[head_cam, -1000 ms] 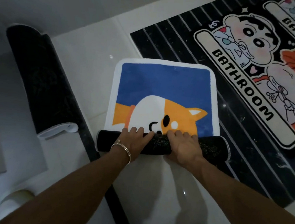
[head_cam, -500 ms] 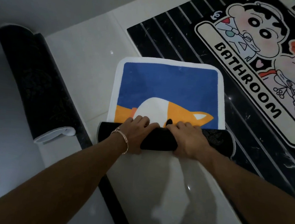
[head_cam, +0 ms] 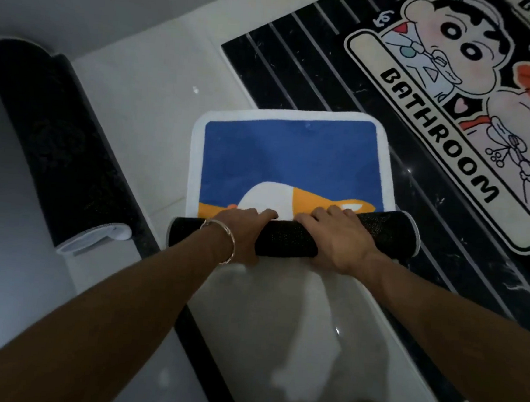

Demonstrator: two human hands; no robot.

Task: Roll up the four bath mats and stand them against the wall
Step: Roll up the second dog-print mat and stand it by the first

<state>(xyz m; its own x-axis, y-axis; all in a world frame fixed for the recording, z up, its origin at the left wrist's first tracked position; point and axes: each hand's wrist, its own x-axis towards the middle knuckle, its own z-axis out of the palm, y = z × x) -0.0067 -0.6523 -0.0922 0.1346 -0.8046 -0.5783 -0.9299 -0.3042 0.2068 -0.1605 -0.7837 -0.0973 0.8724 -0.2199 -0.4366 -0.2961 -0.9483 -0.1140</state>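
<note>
Both hands' grip point(head_cam: 286, 231) presses the blue mat's point(head_cam: 292, 158) roll.

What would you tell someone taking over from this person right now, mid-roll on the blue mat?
Left hand and right hand: both press down on the black roll, fingers over its far edge.
Blue mat: partly rolled; the flat part lies ahead on the floor.
Rolled mat: finished, at the left by the wall, whether leaning or lying is unclear.
Bathroom mat: flat at the right; another peeks in at the top right corner.
Done: one rolled. Left: finish this roll, roll the flat mats, stand all against the wall.
</note>
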